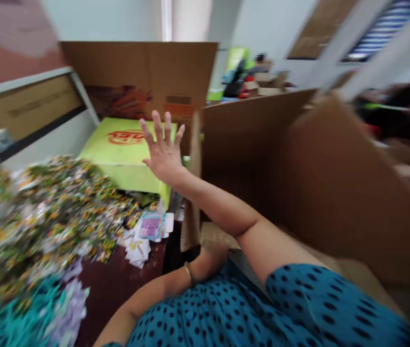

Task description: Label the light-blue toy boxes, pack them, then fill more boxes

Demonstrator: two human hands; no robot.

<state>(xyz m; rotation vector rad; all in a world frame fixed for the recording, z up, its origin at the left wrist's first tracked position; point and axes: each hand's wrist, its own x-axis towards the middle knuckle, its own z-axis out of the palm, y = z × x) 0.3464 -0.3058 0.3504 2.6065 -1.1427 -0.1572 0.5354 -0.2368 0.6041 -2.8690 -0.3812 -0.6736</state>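
My right hand (165, 156) is stretched out with its fingers spread, holding nothing. Behind it lies a yellow-green box (125, 149) with red lettering; whether the hand touches it I cannot tell. My left hand (215, 254), below a bracelet, is smeared by motion close to my body. It is beside a cardboard flap (219, 234) of a big open carton (320, 193), and its fingers cannot be made out. Left of both hands, a heap of small wrapped packets (60, 207) covers much of the dark table (118, 289).
Flat printed cards (152, 226) and white slips (137, 250) lie near the table's edge. Teal strips (20, 308) and lilac ones (69, 308) are at the lower left. A tall cardboard panel (176, 67) stands behind the yellow-green box. Farther back, a person (260, 59) is among cartons.
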